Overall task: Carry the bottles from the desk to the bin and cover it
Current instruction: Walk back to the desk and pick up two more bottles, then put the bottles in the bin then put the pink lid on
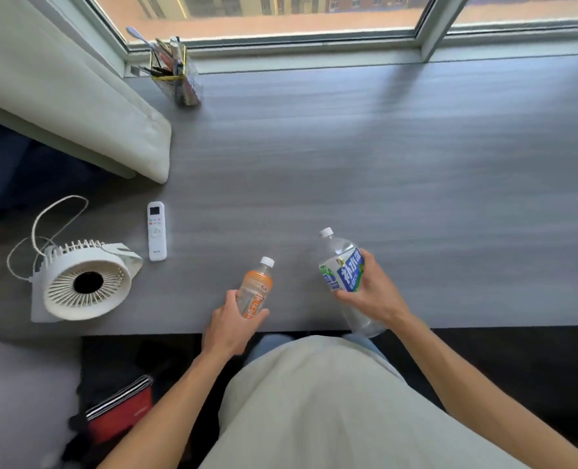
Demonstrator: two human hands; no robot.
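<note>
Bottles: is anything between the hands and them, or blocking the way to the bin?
Nothing separates them: the left hand grips the orange bottle, the right hand the clear blue-labelled bottle. The bin is out of view, so that path cannot be judged.

From my feed, the person wears a loose, pale cream shirt (331, 411) that fills the lower middle of the view, its fabric plain and unmarked. Light blue jeans (270, 346) show just past its hem. Both forearms are bare, no sleeves reaching them, and I spot no watch or rings on the hands
</note>
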